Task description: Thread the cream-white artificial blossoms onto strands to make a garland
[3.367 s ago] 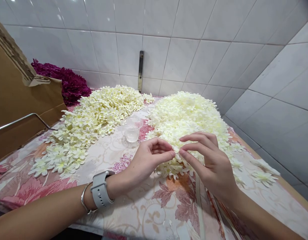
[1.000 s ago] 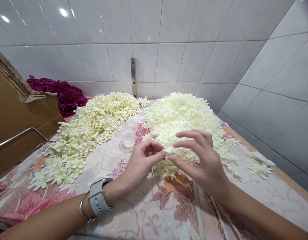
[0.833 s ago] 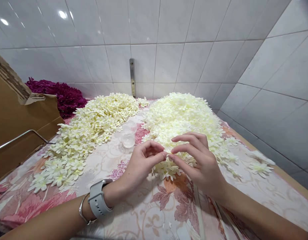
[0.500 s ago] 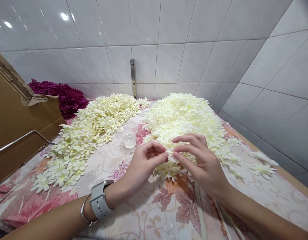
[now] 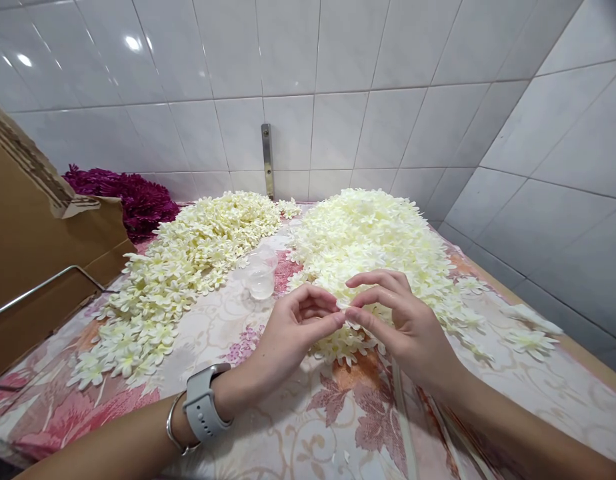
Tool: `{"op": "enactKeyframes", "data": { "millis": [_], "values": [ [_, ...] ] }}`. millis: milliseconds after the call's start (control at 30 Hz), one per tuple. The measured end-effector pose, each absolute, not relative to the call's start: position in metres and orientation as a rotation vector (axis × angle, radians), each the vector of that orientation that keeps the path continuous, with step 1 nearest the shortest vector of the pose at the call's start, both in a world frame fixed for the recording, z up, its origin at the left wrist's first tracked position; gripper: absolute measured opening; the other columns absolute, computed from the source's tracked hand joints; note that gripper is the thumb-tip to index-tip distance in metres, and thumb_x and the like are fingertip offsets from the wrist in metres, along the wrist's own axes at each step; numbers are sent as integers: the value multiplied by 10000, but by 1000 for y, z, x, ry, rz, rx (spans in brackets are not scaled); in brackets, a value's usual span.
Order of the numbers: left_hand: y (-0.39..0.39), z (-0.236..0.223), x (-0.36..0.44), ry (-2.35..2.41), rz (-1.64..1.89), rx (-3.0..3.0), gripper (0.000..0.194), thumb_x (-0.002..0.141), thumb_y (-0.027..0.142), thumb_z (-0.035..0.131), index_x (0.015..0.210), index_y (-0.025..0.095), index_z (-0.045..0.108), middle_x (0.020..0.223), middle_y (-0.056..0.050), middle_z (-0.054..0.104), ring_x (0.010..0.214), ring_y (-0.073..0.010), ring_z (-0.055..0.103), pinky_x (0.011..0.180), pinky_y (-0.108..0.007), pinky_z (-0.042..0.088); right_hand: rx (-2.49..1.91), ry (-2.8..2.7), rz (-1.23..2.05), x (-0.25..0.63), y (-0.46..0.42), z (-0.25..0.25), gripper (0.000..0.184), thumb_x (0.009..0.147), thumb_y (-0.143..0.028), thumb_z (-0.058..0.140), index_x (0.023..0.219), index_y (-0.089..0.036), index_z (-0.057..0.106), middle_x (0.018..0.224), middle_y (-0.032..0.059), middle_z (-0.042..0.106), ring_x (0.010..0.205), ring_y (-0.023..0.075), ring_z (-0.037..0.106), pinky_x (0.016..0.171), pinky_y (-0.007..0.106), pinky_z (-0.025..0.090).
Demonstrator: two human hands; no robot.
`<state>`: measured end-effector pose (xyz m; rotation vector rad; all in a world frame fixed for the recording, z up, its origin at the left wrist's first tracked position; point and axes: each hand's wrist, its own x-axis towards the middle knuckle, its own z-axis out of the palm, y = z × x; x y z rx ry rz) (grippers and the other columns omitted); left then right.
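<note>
My left hand (image 5: 301,327), with a grey watch (image 5: 205,407) and a silver bangle on its wrist, pinches thumb against index finger. The fingertips of my right hand (image 5: 398,313) meet it, thumb and index finger closed, other fingers loosely curved. Between them is a small pale artificial flower (image 5: 343,306), mostly hidden by the fingertips. Just behind and under the hands lies a heap of loose white-yellow flower heads (image 5: 373,233). A second heap of cream flower heads (image 5: 208,233), looking more tightly formed, spreads out on the left.
Clear plastic cups (image 5: 261,280) stand between the heaps. A cardboard box (image 5: 53,267) with a metal wire handle is at left, dark purple flowers (image 5: 133,200) behind it. Loose petals (image 5: 531,340) lie at right. The patterned tablecloth (image 5: 283,427) meets a tiled wall.
My hands have drawn closer, the left fingertips shifting slightly right to touch the right ones. The pale piece between them shows less. The view has tilted slightly.
</note>
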<state>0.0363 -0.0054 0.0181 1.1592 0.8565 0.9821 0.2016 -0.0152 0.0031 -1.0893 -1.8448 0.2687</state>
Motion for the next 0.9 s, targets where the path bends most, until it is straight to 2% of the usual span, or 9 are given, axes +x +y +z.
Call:
{"op": "enactKeyframes", "data": {
  "millis": [267,500,900],
  "values": [
    [-5,19,37,875,1028,1180,153,668,188,719,737,159,586,712,17,588,697,-103,555,668,-218,438,-1096,-1766,515,203,-12,5,145,846,-300,549,742,-232,624,994,56,635,1027,228,518,858,431,423],
    [0,14,35,902,1063,1181,156,662,189,720,728,159,581,721,21,583,697,-100,562,678,-220,443,-1126,-1617,526,205,-10,6,133,800,-301,596,700,-221,633,939,68,640,966,233,556,814,417,444],
    [-5,12,35,791,952,1246,146,719,231,687,824,179,602,790,1,628,740,-115,582,664,-222,449,-1129,-1690,594,202,-14,6,129,789,-339,614,715,-234,618,966,49,616,1031,230,504,883,413,390]
  ]
}}
